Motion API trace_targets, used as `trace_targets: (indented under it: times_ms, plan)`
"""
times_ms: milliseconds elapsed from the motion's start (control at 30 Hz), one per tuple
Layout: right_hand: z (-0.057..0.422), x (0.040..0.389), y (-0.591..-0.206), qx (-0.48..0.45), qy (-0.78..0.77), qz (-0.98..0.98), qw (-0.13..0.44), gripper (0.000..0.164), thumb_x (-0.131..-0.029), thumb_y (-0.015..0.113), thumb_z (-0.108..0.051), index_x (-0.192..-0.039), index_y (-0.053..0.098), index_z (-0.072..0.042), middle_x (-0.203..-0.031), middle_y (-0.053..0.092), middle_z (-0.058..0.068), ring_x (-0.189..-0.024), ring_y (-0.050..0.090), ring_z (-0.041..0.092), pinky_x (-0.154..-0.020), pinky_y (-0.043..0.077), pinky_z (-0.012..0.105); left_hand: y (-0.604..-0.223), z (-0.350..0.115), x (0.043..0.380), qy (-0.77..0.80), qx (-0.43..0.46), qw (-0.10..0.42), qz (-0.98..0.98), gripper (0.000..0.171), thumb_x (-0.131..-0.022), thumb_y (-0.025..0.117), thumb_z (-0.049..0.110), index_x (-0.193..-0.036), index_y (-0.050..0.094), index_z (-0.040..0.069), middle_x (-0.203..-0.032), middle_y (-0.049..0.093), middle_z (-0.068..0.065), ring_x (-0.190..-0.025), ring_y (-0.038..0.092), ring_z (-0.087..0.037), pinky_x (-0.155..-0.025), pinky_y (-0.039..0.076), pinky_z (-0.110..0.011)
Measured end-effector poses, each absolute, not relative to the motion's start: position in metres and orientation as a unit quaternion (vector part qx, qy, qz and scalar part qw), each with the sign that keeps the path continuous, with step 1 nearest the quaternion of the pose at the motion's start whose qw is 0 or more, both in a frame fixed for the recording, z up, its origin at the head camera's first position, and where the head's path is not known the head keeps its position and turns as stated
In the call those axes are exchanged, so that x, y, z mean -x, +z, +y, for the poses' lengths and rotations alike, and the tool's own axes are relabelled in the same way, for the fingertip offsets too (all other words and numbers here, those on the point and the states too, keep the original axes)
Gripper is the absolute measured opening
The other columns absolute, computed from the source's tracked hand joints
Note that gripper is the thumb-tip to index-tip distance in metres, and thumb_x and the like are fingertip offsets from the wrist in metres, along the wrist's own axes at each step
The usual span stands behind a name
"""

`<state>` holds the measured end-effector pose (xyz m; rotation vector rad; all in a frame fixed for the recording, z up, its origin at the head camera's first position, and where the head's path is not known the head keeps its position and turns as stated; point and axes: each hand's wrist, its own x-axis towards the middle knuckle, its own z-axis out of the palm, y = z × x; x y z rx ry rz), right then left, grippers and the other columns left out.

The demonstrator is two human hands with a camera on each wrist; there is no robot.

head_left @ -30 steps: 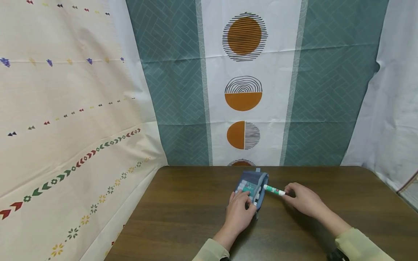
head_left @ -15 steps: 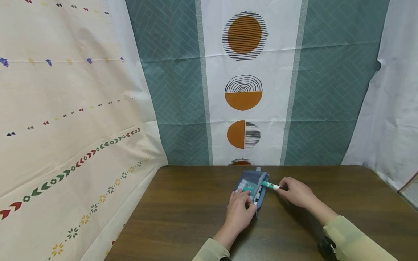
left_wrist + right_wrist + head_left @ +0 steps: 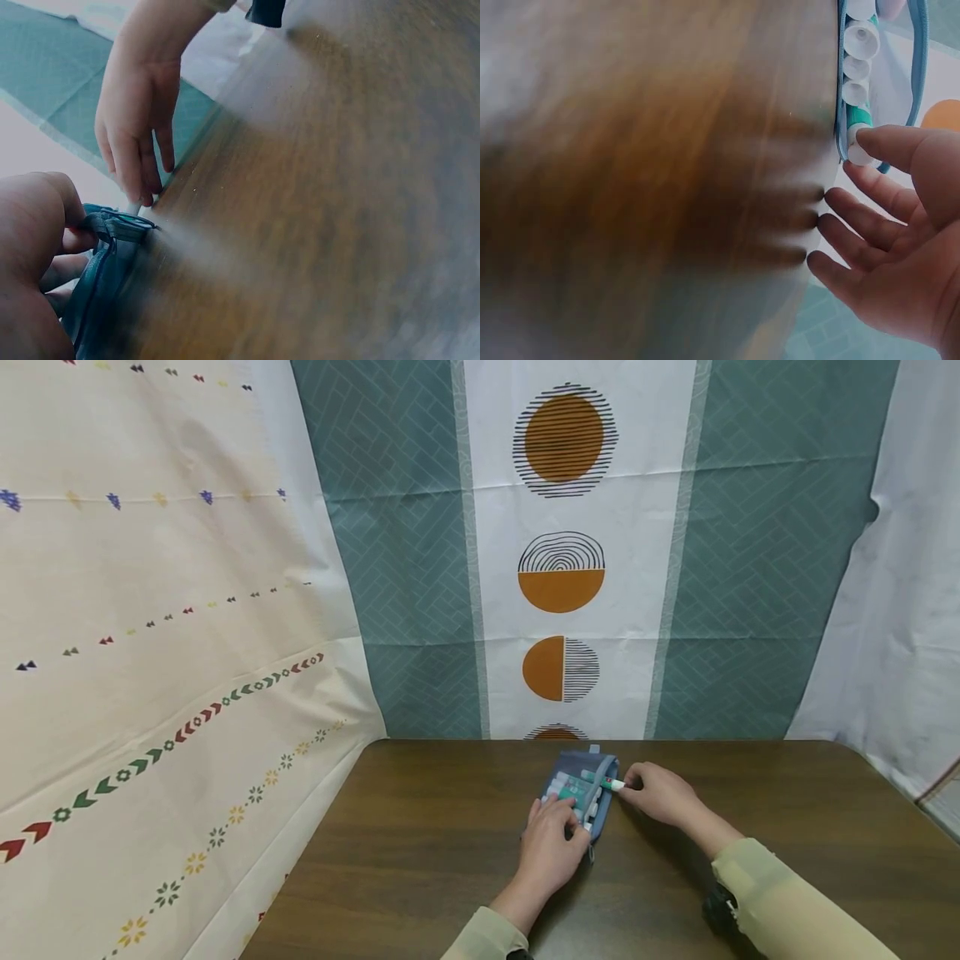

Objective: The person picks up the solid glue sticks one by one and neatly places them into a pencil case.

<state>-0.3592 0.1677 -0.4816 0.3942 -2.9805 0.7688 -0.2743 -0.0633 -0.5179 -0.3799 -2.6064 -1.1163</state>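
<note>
A blue zip pencil pouch [image 3: 576, 763] with a see-through front lies near the table's far edge, its zipped mouth open to the right. My left hand [image 3: 551, 847] grips the pouch's near part, fingers over the front and thumb at the mouth. My right hand [image 3: 660, 793] pinches the white end of a green marker [image 3: 613, 784] between thumb and index finger. Most of the marker is inside the pouch, at the far end of the mouth. Several white-ended markers [image 3: 861, 41] sit in a row beside it, in the right wrist view.
The brown wooden table [image 3: 405, 860] extends around the pouch. A patterned cloth [image 3: 558, 527] hangs right behind its far edge. A cream cloth [image 3: 187, 652] hangs along the left, and a white one [image 3: 885, 610] on the right.
My right hand has moved left and slightly away from me, sliding the green marker from the pouch's mouth to mostly inside. My left hand and the pouch have stayed in place.
</note>
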Motion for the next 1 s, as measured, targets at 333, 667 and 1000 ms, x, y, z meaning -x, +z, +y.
trace_targets:
  times_ms: [333,667,1000]
  plan:
    - [0.159,0.369,-0.484,-0.142,0.255,-0.956,0.013,0.023,-0.102,0.078,-0.029,-0.108,0.078,-0.007,-0.103,0.073,0.01,-0.085,0.061,0.025,-0.074,0.055,0.046,-0.518,-0.064,0.274,-0.391,0.133,0.135,-0.901,0.025,-0.095,0.07,0.012,-0.073,0.061,0.02,-0.145,0.072,-0.004,-0.151,0.053,-0.034,-0.132,0.027,-0.058]
    - [0.152,0.372,-0.488,-0.142,0.249,-0.958,0.019,0.027,-0.103,0.076,-0.029,-0.114,0.081,-0.005,-0.121,0.07,0.022,-0.111,0.066,0.041,-0.094,0.057,0.064,-0.517,-0.063,0.274,-0.387,0.137,0.141,-0.901,0.026,-0.094,0.07,0.012,-0.072,0.059,0.02,-0.144,0.073,-0.005,-0.151,0.054,-0.034,-0.131,0.028,-0.058]
    - [0.145,0.368,-0.488,-0.139,0.25,-0.958,0.032,0.029,-0.103,0.075,-0.026,-0.122,0.08,-0.004,-0.13,0.066,0.028,-0.121,0.06,0.049,-0.1,0.054,0.067,-0.517,-0.064,0.274,-0.386,0.135,0.135,-0.902,0.025,-0.094,0.071,0.013,-0.073,0.06,0.02,-0.145,0.072,-0.004,-0.151,0.054,-0.033,-0.132,0.027,-0.058]
